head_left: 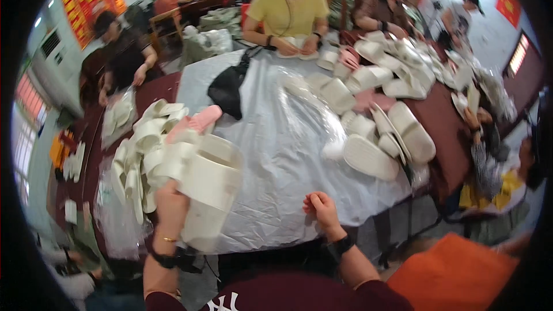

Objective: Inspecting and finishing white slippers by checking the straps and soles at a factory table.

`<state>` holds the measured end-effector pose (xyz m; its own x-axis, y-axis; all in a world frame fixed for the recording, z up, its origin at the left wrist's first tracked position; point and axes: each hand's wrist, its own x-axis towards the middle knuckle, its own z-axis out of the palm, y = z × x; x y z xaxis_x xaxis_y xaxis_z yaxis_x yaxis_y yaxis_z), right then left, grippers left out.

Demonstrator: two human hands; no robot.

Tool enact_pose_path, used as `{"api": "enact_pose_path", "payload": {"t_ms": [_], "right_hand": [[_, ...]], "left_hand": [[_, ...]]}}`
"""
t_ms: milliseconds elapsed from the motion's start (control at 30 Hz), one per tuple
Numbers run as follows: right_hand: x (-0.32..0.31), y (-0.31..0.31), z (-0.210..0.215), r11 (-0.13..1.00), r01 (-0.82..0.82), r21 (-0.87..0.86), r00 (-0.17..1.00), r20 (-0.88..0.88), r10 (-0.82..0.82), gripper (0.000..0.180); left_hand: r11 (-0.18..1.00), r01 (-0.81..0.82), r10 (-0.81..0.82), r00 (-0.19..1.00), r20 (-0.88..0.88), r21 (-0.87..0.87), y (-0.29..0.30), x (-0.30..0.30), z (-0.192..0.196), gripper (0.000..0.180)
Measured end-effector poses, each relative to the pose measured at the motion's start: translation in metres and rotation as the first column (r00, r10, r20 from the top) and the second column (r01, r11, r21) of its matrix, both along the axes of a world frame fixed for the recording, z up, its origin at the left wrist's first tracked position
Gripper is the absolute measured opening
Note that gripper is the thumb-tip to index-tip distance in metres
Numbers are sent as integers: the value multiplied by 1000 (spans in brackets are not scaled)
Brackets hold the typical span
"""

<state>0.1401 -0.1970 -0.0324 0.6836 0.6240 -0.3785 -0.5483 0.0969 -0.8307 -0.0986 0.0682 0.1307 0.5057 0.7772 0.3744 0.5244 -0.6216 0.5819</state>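
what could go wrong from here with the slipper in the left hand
Only the left hand holds the white slipper, close to the near edge of the pale sheet, so it might drop if the grip loosens.

The left pile of slippers is loosely heaped right beside it, so a bump could set some sliding.

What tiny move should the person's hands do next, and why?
Perhaps bring the right hand over to steady the off-white open-toed slipper: the left hand grips it from one side only, while the right, loosely curled over the pale plastic sheet, appears to hold nothing.
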Motion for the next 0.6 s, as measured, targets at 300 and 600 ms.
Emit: {"api": "enact_pose_path", "payload": {"t_ms": [300,600], "right_hand": [[96,-60,63,954,294,57,749,607,-267,12],[268,-158,75,136,989,-63,60,998,25,51]], "left_hand": [[911,-280,356,905,-232,303,153,-88,22,38],[999,-44,44,996,-82,8,11,-41,-53,32]]}}
